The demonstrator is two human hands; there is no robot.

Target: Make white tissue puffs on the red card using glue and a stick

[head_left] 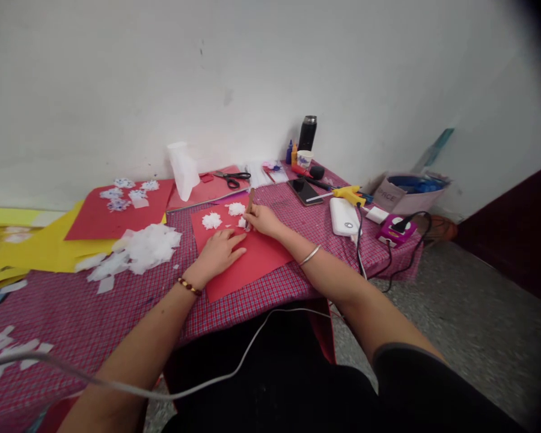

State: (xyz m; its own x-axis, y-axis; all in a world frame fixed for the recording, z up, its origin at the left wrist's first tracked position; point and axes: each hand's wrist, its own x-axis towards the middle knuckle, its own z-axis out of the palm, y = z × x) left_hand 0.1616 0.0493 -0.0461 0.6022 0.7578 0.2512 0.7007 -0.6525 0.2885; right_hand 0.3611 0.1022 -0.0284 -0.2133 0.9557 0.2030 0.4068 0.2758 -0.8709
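As the right hand [261, 218] pinched a brown stick [251, 201] between thumb and fingers, the left hand [220, 251] lay palm down on the red sheet [247, 258], its fingers loosely spread towards the right.

Key relation: the stick stood nearly upright, long axis steep to the sheet, upper end projecting above the right hand's grip. Its lower end pointed down at a small white tuft [242, 222], placed just left of the right fingers and just beyond the left fingertips. The right hand was the nearer to the stick; both hands were close to the tuft. Two fuller white clusters, the left one [211, 221] and the far one [235, 208], sat on the same sheet, beyond the left hand. White paper squares [151, 248] were heaped on the worktop [90, 307], to the left of the sheet.

Limits of observation: the stick's lower tip was covered by the right fingers; its contact with tuft or paper could not be confirmed. Part of the tuft was likewise masked. Loose white pieces [0, 355] at lower left were cut off by the frame edge.
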